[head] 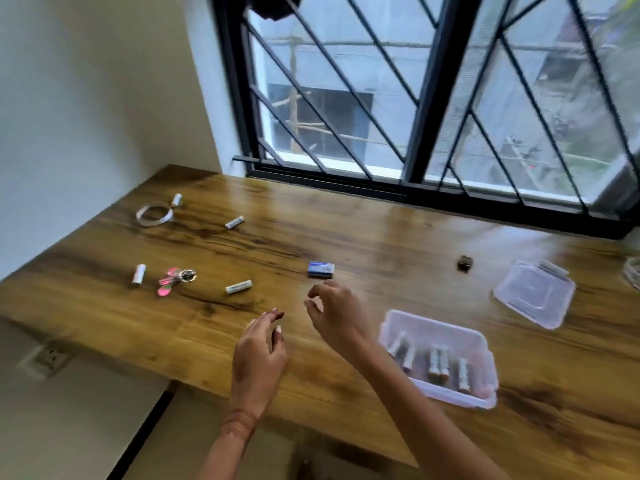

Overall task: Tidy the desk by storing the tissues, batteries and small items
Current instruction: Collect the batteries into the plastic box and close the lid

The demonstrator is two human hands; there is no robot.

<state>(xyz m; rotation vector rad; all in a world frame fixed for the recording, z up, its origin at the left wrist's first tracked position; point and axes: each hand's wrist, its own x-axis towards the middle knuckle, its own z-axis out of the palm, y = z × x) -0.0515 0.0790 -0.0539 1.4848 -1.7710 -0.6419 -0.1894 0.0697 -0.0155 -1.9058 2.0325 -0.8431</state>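
A clear plastic box [483, 344] on the wooden desk [346, 237] holds several white batteries [438, 365]. Its lid [535, 294] lies apart to the right. Loose white batteries lie on the desk: one [239, 286] near the middle, one [138, 274] at the left, one [234, 222] farther back, one [177, 199] by a white coiled cable [154, 214]. A pink keychain [175, 280] and a small blue box [321, 269] also lie there. My left hand [259, 355] and my right hand [334, 315] hover over the desk, fingers curled and apart, holding nothing.
A small dark object [464, 263] sits at the back right. A barred window [415, 98] runs along the far desk edge. A white wall bounds the left side, with a socket [48, 358] below the desk. Something clear shows at the right edge [633, 277].
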